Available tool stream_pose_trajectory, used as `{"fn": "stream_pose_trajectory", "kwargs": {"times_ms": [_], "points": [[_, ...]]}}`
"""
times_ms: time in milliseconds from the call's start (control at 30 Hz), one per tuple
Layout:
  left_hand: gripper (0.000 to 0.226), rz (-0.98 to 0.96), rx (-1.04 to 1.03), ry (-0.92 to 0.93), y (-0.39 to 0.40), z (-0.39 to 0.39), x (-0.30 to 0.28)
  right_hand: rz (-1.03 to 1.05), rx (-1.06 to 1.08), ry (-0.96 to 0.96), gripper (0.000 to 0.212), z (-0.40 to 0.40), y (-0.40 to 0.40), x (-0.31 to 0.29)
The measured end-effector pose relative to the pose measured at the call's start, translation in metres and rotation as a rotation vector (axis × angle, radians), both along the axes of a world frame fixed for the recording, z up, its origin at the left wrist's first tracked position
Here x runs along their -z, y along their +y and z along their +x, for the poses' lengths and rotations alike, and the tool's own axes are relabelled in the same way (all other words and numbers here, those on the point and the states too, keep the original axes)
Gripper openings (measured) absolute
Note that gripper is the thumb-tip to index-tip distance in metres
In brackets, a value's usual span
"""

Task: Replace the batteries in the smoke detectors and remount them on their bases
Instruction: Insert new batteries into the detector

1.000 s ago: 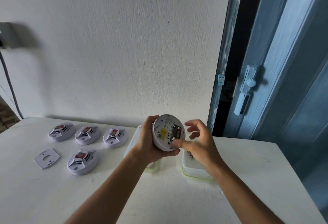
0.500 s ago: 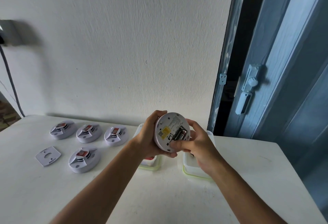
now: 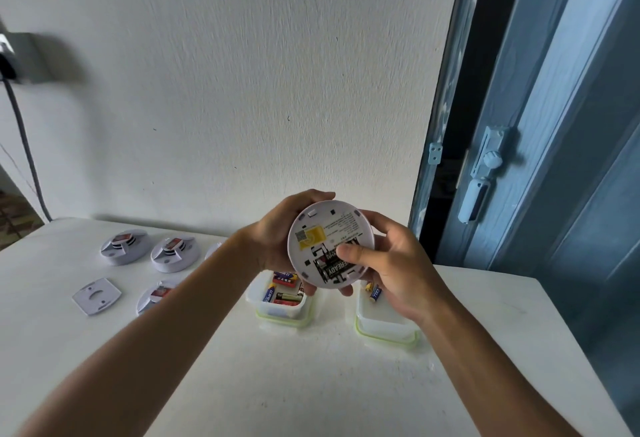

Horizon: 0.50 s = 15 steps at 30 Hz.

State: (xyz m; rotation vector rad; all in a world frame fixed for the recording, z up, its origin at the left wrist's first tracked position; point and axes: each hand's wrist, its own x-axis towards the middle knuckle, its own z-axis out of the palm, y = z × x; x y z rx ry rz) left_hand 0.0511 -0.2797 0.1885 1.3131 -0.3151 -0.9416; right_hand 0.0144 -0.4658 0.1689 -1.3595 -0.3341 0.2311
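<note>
Two hands on detector [image 3: 329, 246]: left hand [image 3: 277, 236] grips rim, right hand [image 3: 388, 263] thumb presses battery [image 3: 334, 268]. Risk: battery seats crooked, pops out over table [image 3: 311, 367].

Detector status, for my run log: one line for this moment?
left hand holds detector | right hand thumb presses battery | base on table
</note>
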Motion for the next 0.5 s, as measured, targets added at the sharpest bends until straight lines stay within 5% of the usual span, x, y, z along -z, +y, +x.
{"fn": "stream_pose_trajectory", "kwargs": {"times_ms": [500], "points": [[0.063, 0.179, -0.082, -0.067, 0.003, -0.023, -0.045, 0.033, 0.031, -0.037, 0.030, -0.028, 0.006, -0.023]]}}
